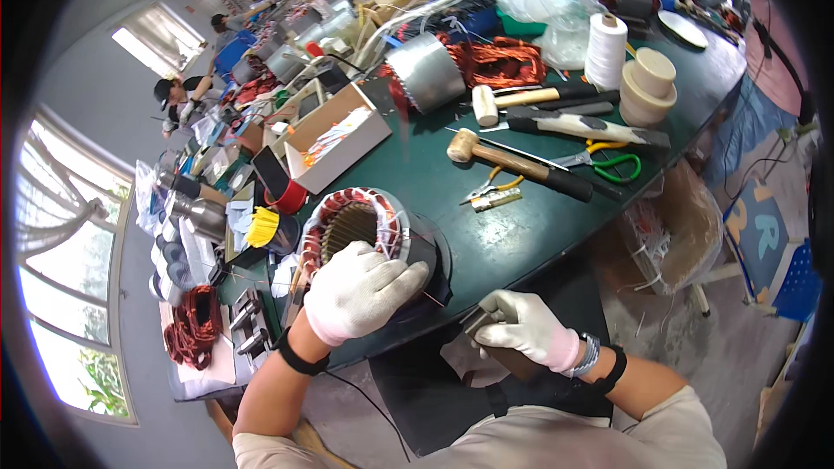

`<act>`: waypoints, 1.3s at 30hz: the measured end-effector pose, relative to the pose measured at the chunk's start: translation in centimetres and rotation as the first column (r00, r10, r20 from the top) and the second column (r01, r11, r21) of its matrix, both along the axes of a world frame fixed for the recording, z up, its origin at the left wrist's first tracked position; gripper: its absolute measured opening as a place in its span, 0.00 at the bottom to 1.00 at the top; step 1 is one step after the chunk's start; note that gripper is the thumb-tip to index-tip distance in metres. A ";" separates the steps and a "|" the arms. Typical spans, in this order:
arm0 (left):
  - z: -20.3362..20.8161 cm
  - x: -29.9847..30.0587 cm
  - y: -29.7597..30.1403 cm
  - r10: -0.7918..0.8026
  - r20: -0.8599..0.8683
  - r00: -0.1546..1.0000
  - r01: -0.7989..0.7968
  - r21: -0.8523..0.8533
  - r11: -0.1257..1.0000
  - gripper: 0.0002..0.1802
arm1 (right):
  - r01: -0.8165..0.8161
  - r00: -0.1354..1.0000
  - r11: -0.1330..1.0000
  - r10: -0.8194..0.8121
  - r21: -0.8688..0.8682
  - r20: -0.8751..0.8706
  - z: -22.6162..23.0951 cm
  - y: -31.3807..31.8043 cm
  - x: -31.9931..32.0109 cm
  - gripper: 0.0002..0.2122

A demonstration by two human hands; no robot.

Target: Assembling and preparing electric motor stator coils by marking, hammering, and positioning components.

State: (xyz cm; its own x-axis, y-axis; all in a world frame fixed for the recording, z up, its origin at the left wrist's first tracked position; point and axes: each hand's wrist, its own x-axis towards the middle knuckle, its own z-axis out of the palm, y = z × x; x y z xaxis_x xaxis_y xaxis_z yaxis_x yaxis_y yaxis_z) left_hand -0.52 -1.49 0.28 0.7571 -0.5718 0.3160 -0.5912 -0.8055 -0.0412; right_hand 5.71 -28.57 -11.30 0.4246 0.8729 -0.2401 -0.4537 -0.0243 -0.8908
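A motor stator, a metal ring with red-and-white laced copper windings, stands on the near edge of the green table. My left hand, in a white glove, lies over its near rim with the fingers curled. The rim under the hand is hidden. My right hand, gloved too, is off the table edge above my lap. Its fingers and thumb close on thin grey-brown flat pieces, whose material I cannot make out. A black round base shows beside the stator.
Right of the stator lie yellow-handled pliers, mallets and green-handled scissors. A cardboard box, a yellow-topped cup, another stator and a thread cone stand farther off. Copper coils lie left. Two people work beyond.
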 end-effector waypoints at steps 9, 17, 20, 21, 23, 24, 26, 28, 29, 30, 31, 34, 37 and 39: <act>-0.7 -0.2 0.0 0.500 -0.288 0.816 -0.448 -0.863 0.234 0.08 | 0.018 0.994 0.998 -0.011 -0.059 0.106 -1.0 -1.8 -4.2 0.21; 0.6 -0.4 1.2 0.492 -0.503 0.711 -0.632 -0.763 0.133 0.11 | 0.013 0.992 0.999 -0.007 -0.045 0.126 0.9 -3.8 -5.9 0.22; 0.5 -3.2 -3.4 0.716 -0.009 0.698 -0.453 -0.780 0.432 0.09 | 0.069 0.986 0.996 -0.060 -0.048 0.155 0.8 -6.0 -5.8 0.21; -0.6 -4.8 -4.2 0.666 0.121 0.736 -0.372 -0.749 0.548 0.10 | 0.071 0.988 0.996 -0.063 -0.054 0.139 0.5 -6.4 -5.8 0.21; 0.2 -5.3 -7.5 0.517 0.346 0.783 -0.325 -0.482 0.814 0.15 | 0.077 0.990 0.994 -0.068 -0.071 0.122 0.4 -7.1 -5.8 0.21; 0.5 -4.5 -8.9 0.505 0.329 0.798 -0.329 -0.464 0.823 0.17 | 0.072 0.993 0.996 -0.067 -0.054 0.100 0.8 -7.0 -5.7 0.20; 0.7 -2.8 -9.6 0.462 0.198 0.864 -0.373 -0.365 0.853 0.19 | 0.072 0.993 0.996 -0.067 -0.050 0.095 1.4 -7.2 -5.7 0.20; 0.3 -2.5 -9.5 0.359 0.153 0.921 -0.325 -0.211 0.922 0.19 | 0.093 0.992 0.995 -0.088 -0.045 0.095 1.6 -7.9 -6.1 0.20; 0.2 -2.5 -9.5 0.261 0.092 0.961 -0.258 -0.052 0.965 0.20 | 0.109 0.990 0.993 -0.105 -0.036 0.094 1.8 -8.4 -6.3 0.20; -0.1 -2.8 -9.6 0.190 0.049 0.980 -0.188 -0.043 0.981 0.20 | 0.126 0.987 0.991 -0.122 -0.034 0.107 2.0 -8.8 -6.1 0.20; -0.1 -2.8 -9.7 0.177 0.037 0.984 -0.175 -0.047 0.983 0.20 | 0.144 0.983 0.989 -0.139 -0.033 0.117 2.6 -8.9 -5.4 0.20; -0.4 -3.1 -10.1 0.089 0.066 0.994 -0.084 -0.072 0.994 0.18 | 0.224 0.967 0.974 -0.217 -0.036 0.133 2.6 -10.0 -4.8 0.23; -0.5 -3.4 -9.9 0.037 -0.047 0.998 -0.035 0.034 0.999 0.16 | 0.273 0.955 0.962 -0.270 -0.013 0.120 2.4 -10.5 -4.0 0.27; -0.6 -3.5 -10.1 0.013 -0.060 0.998 -0.013 0.007 1.000 0.15 | 0.275 0.949 0.961 -0.273 0.010 0.157 3.2 -10.7 -3.9 0.29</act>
